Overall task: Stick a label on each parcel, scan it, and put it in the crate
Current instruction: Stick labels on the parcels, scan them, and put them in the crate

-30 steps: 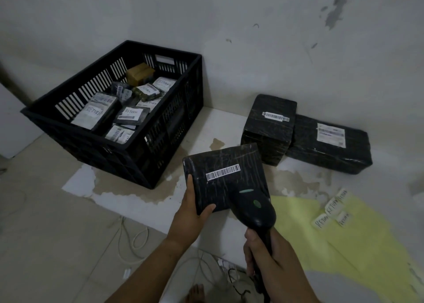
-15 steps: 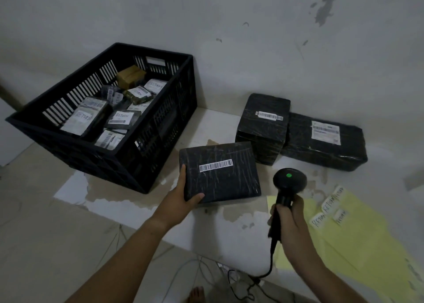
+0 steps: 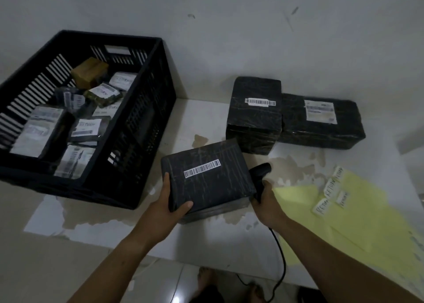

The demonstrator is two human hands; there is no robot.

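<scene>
Looking at a black-wrapped parcel [image 3: 213,188] held tilted, low over the white surface [image 3: 202,119], just right of the black crate [image 3: 137,142]. Got the left hand [image 3: 171,207] clamped round its near-left corner, thumb on top, and the right hand [image 3: 267,201] wrapped round the handle of a corded barcode scanner [image 3: 260,170], tucked against the parcel's right edge. Can't tell whether the underside touches the surface.

Seems like the carry-to-crate step, going by the scanner aimed away from the barcode strip [image 3: 202,168]. Worth checking first though: no handwritten slip visible on that top face, unlike several already in the crate, and a few RETURN slips [image 3: 330,188] waiting on the yellow sheet [image 3: 367,222]. If still owed one, stick before dropping.

For the drop itself: park the scanner on the surface, mind the cable [image 3: 281,252], and take the right side with the freed hand. Lift over the near wall rather than dragging across the rim, then lay flat, strip up, on the pile. Slick wrap plus a one-corner grip, so probably prone to slipping. Leave the two parcels by the wall [image 3: 254,116] for later.
</scene>
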